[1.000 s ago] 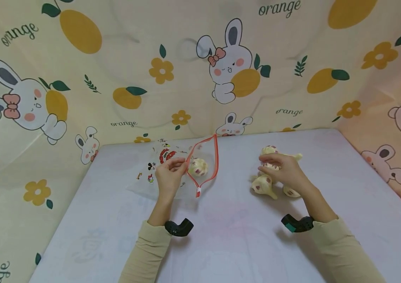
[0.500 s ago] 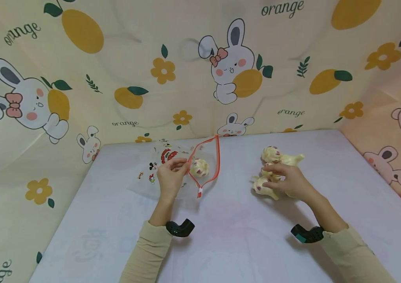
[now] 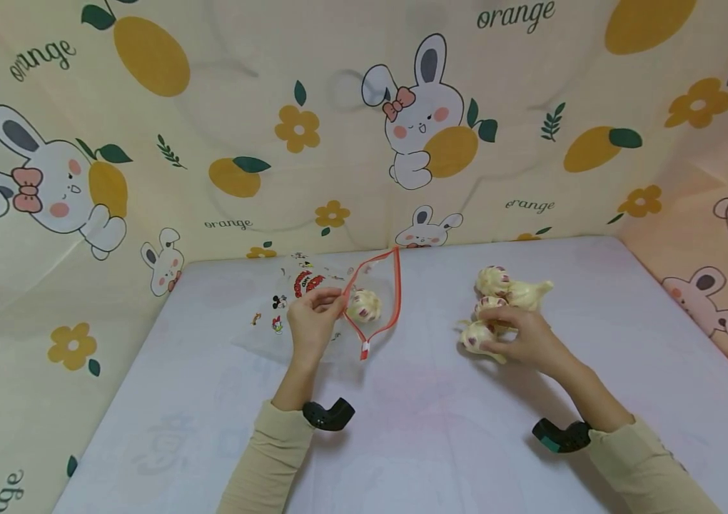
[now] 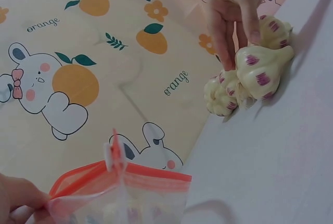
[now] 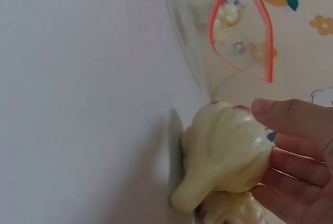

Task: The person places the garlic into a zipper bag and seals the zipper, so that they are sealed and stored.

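My left hand (image 3: 312, 325) pinches the edge of a clear zip bag (image 3: 287, 335) with cartoon prints and a red-orange zip strip. The bag's mouth gapes toward the right, and one garlic bulb (image 3: 364, 305) shows inside it. On the right, my right hand (image 3: 531, 343) reaches down to a small cluster of garlic bulbs. Its thumb and fingers lie at the nearest garlic bulb (image 5: 226, 146), fairly straight, thumb tip by its top in the right wrist view. Whether they press on the bulb is unclear. Behind it are further garlic bulbs (image 3: 492, 280), partly hidden by the hand.
A white-covered table (image 3: 415, 428) lies under everything. Cloth printed with rabbits and oranges (image 3: 332, 135) hangs along its back and sides. A black device (image 3: 328, 414) sits on the left wrist, another black device (image 3: 562, 435) on the right.
My right hand has come from over the middle of the garlic cluster toward the nearest bulb, nearer me and slightly right. The left hand keeps its hold on the zip bag.
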Available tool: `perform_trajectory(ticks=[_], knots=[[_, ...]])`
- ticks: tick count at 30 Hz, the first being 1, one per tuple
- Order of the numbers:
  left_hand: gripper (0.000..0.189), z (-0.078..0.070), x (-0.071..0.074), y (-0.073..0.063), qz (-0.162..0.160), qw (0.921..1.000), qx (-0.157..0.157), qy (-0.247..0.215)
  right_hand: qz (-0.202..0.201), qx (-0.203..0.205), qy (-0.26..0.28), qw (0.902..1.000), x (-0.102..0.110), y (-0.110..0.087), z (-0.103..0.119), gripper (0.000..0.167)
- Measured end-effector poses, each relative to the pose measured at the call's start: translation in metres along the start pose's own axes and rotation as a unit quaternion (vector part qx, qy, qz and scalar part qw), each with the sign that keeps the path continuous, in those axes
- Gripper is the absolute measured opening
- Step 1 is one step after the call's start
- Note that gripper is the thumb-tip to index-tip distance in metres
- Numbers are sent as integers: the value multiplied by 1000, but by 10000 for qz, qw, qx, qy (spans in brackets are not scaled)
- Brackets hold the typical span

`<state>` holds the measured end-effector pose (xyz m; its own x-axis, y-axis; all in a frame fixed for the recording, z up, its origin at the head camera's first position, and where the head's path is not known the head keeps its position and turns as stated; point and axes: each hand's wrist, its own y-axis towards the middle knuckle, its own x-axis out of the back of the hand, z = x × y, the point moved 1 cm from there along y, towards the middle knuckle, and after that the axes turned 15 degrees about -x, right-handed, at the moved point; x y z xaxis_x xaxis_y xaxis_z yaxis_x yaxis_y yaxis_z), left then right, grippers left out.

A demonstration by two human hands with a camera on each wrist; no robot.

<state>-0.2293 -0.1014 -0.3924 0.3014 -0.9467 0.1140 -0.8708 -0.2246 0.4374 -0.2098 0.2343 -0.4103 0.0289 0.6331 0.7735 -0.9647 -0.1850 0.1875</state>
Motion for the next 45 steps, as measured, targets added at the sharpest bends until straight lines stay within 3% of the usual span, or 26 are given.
perform_trajectory(ticks=[17,32,45], knots=[[13,0,0,1,14,10000,-41,50,690,-456,-229,9963,-12,-5,-1,53],[13,2,2,1,-26,9999,-135,-52,627,-404,-320,9967,-15,-5,-2,52],[14,4,2,1,-14,10000,-19,3,519,-208,-313,9979,-16,-1,-3,50]])
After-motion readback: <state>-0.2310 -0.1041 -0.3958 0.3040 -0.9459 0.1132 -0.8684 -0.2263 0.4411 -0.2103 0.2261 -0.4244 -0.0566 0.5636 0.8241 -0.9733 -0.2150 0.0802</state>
